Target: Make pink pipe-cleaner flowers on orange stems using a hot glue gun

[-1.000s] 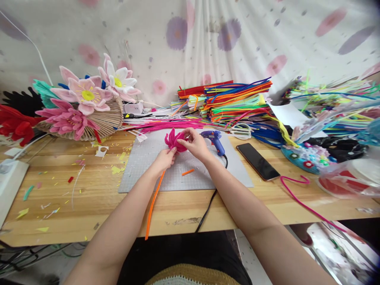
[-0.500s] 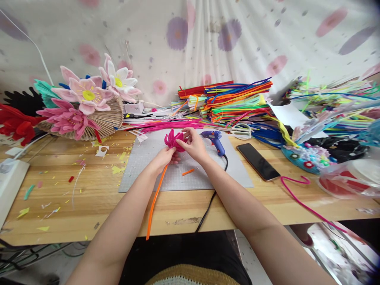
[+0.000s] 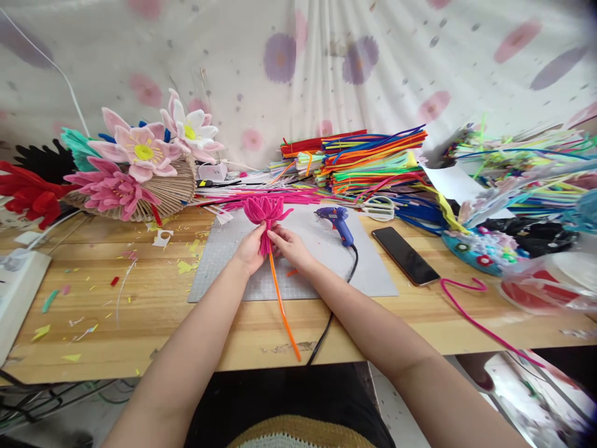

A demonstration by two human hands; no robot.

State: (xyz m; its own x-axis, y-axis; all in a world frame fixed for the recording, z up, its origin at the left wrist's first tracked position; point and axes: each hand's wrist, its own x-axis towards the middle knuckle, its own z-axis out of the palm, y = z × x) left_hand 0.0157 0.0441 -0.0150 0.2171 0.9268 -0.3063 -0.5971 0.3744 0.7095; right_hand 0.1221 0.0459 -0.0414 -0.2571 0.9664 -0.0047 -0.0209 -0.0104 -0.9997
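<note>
A magenta pipe-cleaner flower stands upright over the cutting mat, its looped petals spread at the top. My left hand is closed round the gathered base of the flower from the left. From the right, my right hand grips the same base, thumb and fingers pressed against it. An orange pipe cleaner hangs from under the base as a stem, reaching past the table's front edge. Part of the flower's base is hidden behind my fingers.
On the grey cutting mat lies a blue glue gun, its black cord running to the front edge. A phone and scissors are to the right. Finished flowers stand left; pipe-cleaner bundles line the back.
The flower has turned from tilted to upright, showing its base. My right hand has moved from the petals down to the base. The orange stem's lower end has swung right.
</note>
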